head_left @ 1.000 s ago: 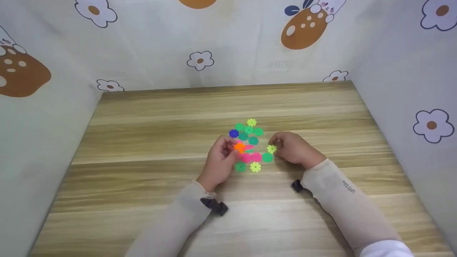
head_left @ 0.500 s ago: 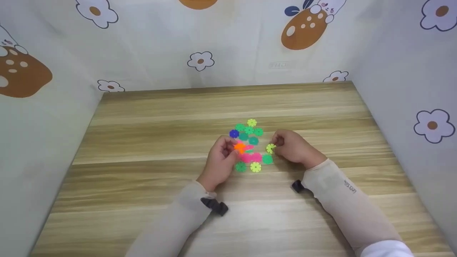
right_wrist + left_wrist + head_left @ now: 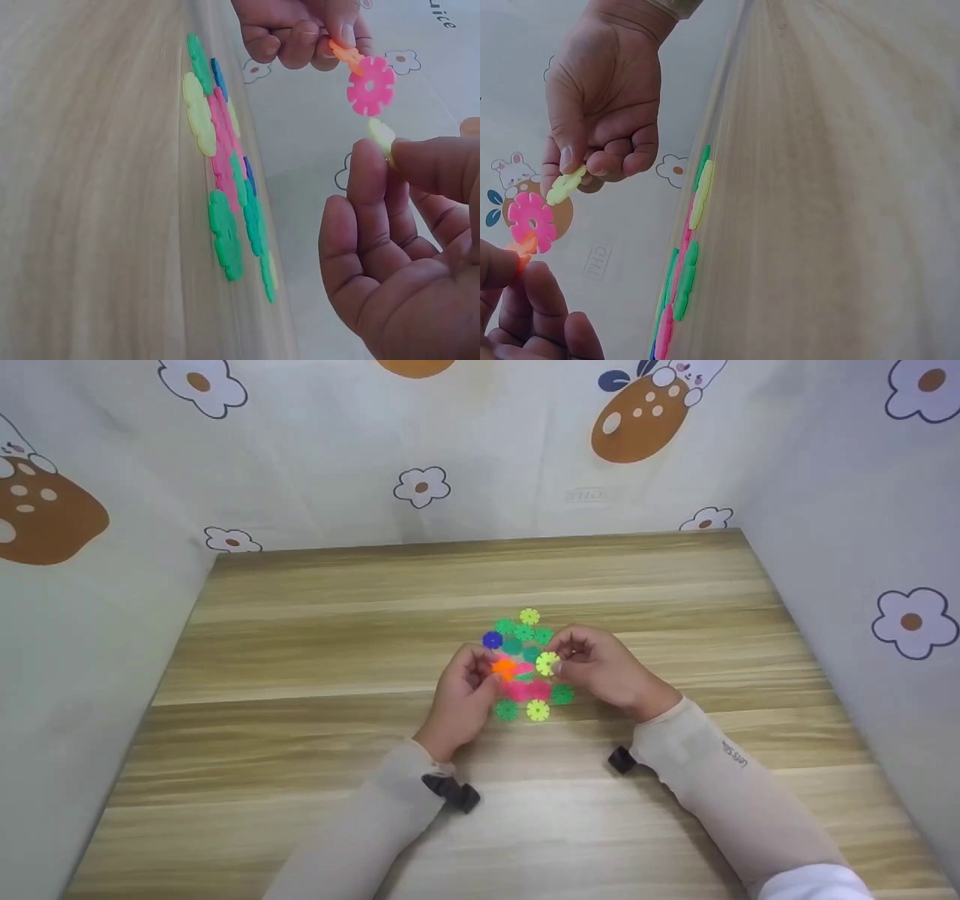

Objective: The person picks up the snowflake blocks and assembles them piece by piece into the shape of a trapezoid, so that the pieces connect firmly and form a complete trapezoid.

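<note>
Between thumb and fingertips, my left hand (image 3: 465, 694) pinches an orange notched plastic disc (image 3: 504, 668). A pink notched disc (image 3: 383, 77) is slotted into that orange one, standing out from it in both wrist views. My right hand (image 3: 609, 669) pinches a yellow notched disc (image 3: 547, 664) by its edge. In the right wrist view the yellow disc's tip is right at the pink disc's lower rim. Both hands are raised above the loose discs, facing each other.
Several loose notched discs lie flat on the wooden table (image 3: 315, 645): a blue disc (image 3: 492, 640), green discs such as one near the front (image 3: 506, 710), pink ones (image 3: 517, 691) and yellow ones (image 3: 538, 710). A patterned cloth wall (image 3: 322, 457) encloses the back and sides.
My right hand has moved left and slightly up with the yellow disc, bringing it close to the piece in my left hand. The left hand has stayed in place.
</note>
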The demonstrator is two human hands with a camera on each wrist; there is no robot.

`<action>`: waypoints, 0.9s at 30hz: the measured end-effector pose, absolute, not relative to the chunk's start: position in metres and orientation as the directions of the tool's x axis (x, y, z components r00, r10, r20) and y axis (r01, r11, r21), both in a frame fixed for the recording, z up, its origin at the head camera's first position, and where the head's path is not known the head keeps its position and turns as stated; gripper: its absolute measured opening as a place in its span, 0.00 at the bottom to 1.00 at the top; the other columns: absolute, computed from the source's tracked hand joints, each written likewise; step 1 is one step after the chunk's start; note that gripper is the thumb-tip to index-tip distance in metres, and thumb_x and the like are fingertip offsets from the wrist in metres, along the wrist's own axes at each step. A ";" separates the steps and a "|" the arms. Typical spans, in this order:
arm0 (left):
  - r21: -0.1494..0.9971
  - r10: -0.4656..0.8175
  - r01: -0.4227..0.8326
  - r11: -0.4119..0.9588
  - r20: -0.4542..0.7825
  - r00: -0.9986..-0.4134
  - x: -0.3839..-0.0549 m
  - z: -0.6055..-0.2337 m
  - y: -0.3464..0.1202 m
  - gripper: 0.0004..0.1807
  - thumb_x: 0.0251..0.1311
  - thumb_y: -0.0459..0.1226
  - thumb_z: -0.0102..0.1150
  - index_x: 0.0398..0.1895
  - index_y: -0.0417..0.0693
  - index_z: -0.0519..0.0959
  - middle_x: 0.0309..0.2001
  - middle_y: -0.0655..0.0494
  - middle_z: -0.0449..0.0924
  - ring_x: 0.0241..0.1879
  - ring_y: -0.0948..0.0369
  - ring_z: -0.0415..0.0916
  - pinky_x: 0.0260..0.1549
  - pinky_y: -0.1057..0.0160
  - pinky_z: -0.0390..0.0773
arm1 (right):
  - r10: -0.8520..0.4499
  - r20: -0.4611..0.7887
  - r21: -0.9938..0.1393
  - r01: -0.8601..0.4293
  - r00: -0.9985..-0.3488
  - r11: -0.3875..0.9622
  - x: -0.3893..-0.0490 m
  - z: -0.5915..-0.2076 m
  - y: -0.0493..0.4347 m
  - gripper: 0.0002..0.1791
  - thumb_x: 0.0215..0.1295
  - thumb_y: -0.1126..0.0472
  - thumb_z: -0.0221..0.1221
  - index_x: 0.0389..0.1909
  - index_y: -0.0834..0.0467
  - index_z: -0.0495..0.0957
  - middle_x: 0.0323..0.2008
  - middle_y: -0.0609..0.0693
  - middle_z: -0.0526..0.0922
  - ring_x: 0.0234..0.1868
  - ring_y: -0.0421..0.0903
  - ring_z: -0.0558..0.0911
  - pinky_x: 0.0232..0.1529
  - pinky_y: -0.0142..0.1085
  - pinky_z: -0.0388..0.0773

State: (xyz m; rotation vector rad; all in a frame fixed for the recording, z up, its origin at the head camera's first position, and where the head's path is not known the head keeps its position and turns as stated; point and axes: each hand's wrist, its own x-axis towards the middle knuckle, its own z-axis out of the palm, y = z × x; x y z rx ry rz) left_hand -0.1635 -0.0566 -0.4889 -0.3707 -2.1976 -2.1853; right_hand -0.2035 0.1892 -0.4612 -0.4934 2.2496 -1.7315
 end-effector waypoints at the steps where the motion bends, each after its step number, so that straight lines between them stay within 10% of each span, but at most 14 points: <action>1: 0.983 0.155 0.183 -0.009 0.182 -0.971 -0.163 -0.489 -0.056 0.14 0.65 0.22 0.54 0.52 0.38 0.73 0.39 0.49 0.71 0.36 0.56 0.70 0.35 0.67 0.74 | -0.420 0.008 -0.967 -0.114 -0.907 0.228 -0.203 -0.461 0.189 0.11 0.67 0.72 0.63 0.49 0.65 0.81 0.41 0.56 0.79 0.39 0.48 0.80 0.41 0.32 0.83; 27: 0.970 0.247 0.242 0.006 0.233 -0.941 -0.160 -0.484 -0.056 0.08 0.69 0.22 0.54 0.48 0.35 0.72 0.39 0.50 0.71 0.39 0.55 0.70 0.39 0.68 0.74 | -0.446 0.109 -0.966 -0.201 -0.889 0.165 -0.197 -0.458 0.184 0.08 0.66 0.75 0.63 0.44 0.67 0.83 0.34 0.51 0.81 0.35 0.46 0.80 0.38 0.31 0.82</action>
